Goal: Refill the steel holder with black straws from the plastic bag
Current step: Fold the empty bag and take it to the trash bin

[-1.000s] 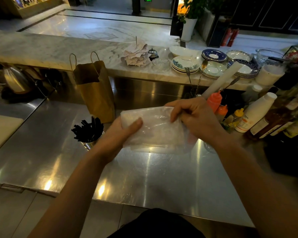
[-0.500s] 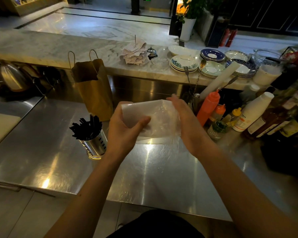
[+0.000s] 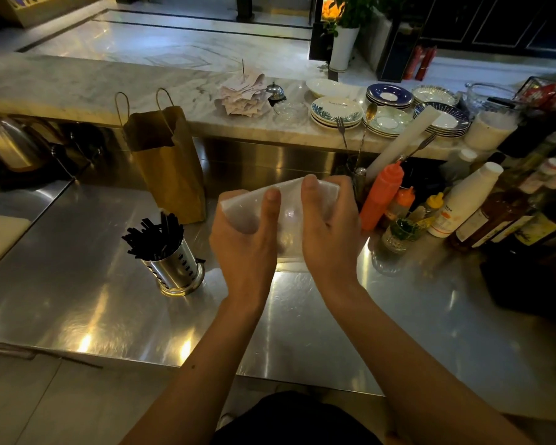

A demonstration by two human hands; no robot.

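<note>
Above the counter (image 3: 77,300), right of the holder (image 3: 177,268), left hand (image 3: 241,242) and right hand (image 3: 331,232) clutch the bag (image 3: 289,203), thumbs raised.

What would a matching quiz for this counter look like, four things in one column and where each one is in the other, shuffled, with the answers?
Things:
1 black straws
2 plastic bag
3 brown paper bag
4 orange squeeze bottle

Places:
A gripped by the left hand and the right hand
B standing in the steel holder
C upright, behind the steel holder
D standing to the right of both hands

Pairs: 1-B, 2-A, 3-C, 4-D.
</note>
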